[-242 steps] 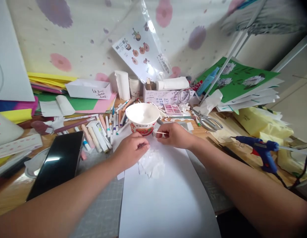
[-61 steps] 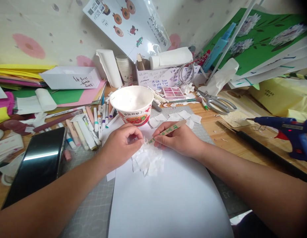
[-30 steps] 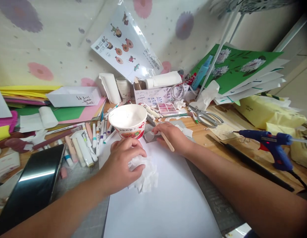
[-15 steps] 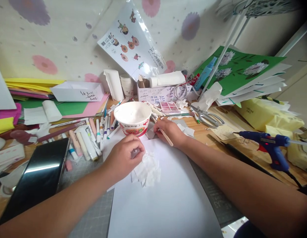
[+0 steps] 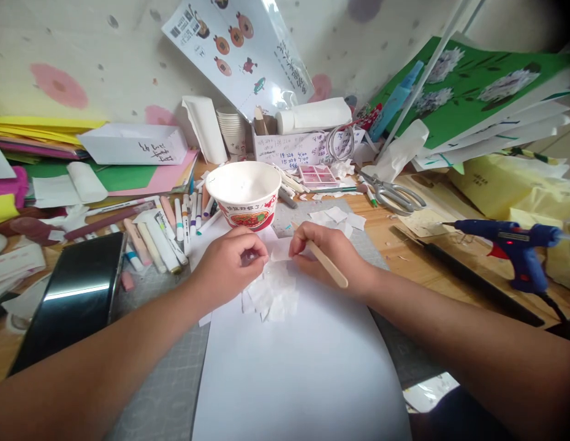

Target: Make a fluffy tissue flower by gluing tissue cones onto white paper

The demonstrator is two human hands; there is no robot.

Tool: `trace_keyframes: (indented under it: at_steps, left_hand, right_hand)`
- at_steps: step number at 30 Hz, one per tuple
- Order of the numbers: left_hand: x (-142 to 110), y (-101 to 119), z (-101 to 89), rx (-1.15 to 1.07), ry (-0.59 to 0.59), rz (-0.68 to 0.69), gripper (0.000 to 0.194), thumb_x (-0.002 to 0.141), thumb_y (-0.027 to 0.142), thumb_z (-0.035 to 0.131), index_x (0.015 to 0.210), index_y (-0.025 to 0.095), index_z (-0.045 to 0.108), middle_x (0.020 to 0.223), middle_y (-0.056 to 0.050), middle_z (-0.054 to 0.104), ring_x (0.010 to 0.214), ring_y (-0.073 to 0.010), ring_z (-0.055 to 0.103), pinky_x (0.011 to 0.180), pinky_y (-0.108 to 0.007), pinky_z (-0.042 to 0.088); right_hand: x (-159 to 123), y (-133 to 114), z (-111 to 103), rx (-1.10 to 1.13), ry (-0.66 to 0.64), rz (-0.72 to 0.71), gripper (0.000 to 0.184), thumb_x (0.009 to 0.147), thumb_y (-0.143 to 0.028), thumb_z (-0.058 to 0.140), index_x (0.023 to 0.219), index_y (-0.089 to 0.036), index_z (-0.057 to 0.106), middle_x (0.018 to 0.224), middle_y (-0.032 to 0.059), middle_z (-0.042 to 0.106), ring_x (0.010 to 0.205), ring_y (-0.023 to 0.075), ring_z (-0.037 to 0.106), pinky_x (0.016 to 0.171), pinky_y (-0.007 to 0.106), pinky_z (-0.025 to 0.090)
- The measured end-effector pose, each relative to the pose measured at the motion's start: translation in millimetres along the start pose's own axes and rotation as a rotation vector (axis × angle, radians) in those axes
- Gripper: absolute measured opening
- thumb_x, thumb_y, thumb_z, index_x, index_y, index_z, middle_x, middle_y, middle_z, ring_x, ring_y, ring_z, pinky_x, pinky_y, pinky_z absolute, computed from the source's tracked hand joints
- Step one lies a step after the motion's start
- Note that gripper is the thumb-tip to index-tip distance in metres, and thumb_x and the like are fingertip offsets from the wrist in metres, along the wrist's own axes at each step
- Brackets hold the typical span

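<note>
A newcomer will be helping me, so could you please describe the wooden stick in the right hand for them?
Find the large white paper sheet in the foreground. Near its far end, the person's right hand holds a flat wooden stick. Unlike the thin white paper pieces nearby, the stick is pale tan, narrow and round-ended.

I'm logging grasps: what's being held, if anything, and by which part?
The right grip holds a thin white paper piece by its right edge and a flat pale wooden stick near its far end. For the left grip, I cannot tell.
</note>
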State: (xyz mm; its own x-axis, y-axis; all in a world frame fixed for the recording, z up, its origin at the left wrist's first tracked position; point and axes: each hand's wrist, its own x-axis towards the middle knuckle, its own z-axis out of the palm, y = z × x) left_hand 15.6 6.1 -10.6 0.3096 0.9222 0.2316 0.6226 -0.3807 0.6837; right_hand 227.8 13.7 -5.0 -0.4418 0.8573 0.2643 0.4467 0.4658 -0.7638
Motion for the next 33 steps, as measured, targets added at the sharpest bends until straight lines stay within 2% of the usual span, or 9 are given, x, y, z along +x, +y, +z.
trace_keyframes:
  at_steps: [3, 5, 7, 9, 11, 14, 19, 23, 33]
  left_hand:
    - [0.5, 1.5, -0.2, 0.009, -0.008, 0.001, 0.012, 0.076, 0.026, 0.054, 0.069, 0.02, 0.061, 0.079, 0.0, 0.058, 0.073, -0.0145, 0.057, 0.066, -0.026, 0.045]
    - [0.7, 2.3, -0.7, 0.014, -0.013, 0.0, 0.012, 0.076, 0.027, 0.054, 0.068, 0.02, 0.06, 0.078, 0.0, 0.057, 0.073, -0.0145, 0.056, 0.066, -0.026, 0.044]
    - [0.8, 2.7, -1.4, 0.016, -0.018, -0.005, 0.013, 0.077, 0.027, 0.055, 0.069, 0.02, 0.061, 0.079, 0.0, 0.058, 0.073, -0.0144, 0.056, 0.066, -0.027, 0.044]
    - [0.7, 3.1, -2.1, 0.016, -0.025, -0.014, 0.013, 0.077, 0.028, 0.055, 0.07, 0.02, 0.061, 0.079, 0.0, 0.058, 0.072, -0.0142, 0.055, 0.066, -0.027, 0.044]
    - [0.4, 3.6, -2.5, 0.015, -0.031, -0.023, 0.013, 0.077, 0.028, 0.055, 0.069, 0.02, 0.061, 0.08, 0.0, 0.059, 0.072, -0.0141, 0.056, 0.067, -0.027, 0.045]
    - [-0.2, 3.8, -2.7, 0.013, -0.035, -0.032, 0.013, 0.077, 0.027, 0.055, 0.068, 0.02, 0.061, 0.08, 0.0, 0.059, 0.073, -0.0141, 0.056, 0.067, -0.027, 0.045]
    - [-0.5, 2.5, -2.3, 0.007, -0.038, -0.032, 0.013, 0.078, 0.027, 0.056, 0.069, 0.019, 0.062, 0.082, -0.001, 0.061, 0.074, -0.0144, 0.057, 0.068, -0.027, 0.045]
    - [-0.6, 2.5, -2.3, 0.005, -0.039, -0.028, 0.013, 0.078, 0.028, 0.056, 0.07, 0.019, 0.062, 0.082, -0.001, 0.061, 0.075, -0.0146, 0.057, 0.068, -0.027, 0.045]
    - [-0.1, 3.6, -1.6, 0.003, -0.031, -0.034, 0.012, 0.077, 0.027, 0.056, 0.07, 0.02, 0.061, 0.08, 0.0, 0.059, 0.074, -0.014, 0.056, 0.066, -0.026, 0.045]
  right_hand:
    - [-4.1, -3.6, 5.0, -0.122, -0.019, -0.181, 0.017, 0.068, -0.003, 0.054, 0.072, -0.019, 0.056, 0.068, -0.0017, 0.061, 0.067, 0.014, 0.054, 0.072, 0.028, 0.043]
    - [-5.1, -1.9, 4.1, -0.079, -0.056, -0.23, 0.016, 0.071, -0.005, 0.056, 0.077, -0.019, 0.06, 0.072, -0.0005, 0.063, 0.071, 0.0149, 0.057, 0.076, 0.029, 0.044]
    - [-5.6, 2.0, -0.2, 0.063, -0.086, -0.21, 0.012, 0.079, -0.012, 0.058, 0.088, -0.017, 0.064, 0.084, 0.0032, 0.067, 0.08, 0.0164, 0.061, 0.08, 0.029, 0.046]
    - [-5.5, 7.2, -6.1, 0.254, -0.076, -0.144, 0.02, 0.088, -0.024, 0.057, 0.104, -0.015, 0.067, 0.097, 0.0061, 0.068, 0.09, 0.0171, 0.063, 0.082, 0.029, 0.047]
    - [-5.1, 12.4, -11.2, 0.398, -0.01, -0.107, 0.029, 0.094, -0.035, 0.054, 0.111, -0.017, 0.069, 0.094, 0.0042, 0.067, 0.089, 0.0155, 0.062, 0.08, 0.028, 0.046]
    - [-4.5, 15.9, -14.5, 0.474, 0.079, -0.08, 0.033, 0.096, -0.038, 0.05, 0.096, -0.019, 0.076, 0.069, -0.0007, 0.057, 0.069, 0.0118, 0.053, 0.066, 0.027, 0.041]
    - [-3.8, 5.1, -12.2, 0.596, -0.054, 0.077, 0.009, 0.075, -0.013, 0.057, 0.072, -0.017, 0.064, 0.052, -0.0075, 0.045, 0.046, 0.0065, 0.035, 0.044, 0.022, 0.026]
    - [-4.0, -3.7, -9.8, 0.513, -0.043, 0.078, 0.01, 0.068, -0.011, 0.057, 0.066, -0.018, 0.051, 0.055, -0.0073, 0.047, 0.047, 0.0061, 0.038, 0.043, 0.021, 0.028]
    - [-5.9, -3.2, -2.7, 0.359, -0.064, 0.094, 0.007, 0.07, -0.016, 0.055, 0.068, -0.02, 0.05, 0.058, -0.0049, 0.05, 0.05, 0.0079, 0.041, 0.045, 0.021, 0.032]
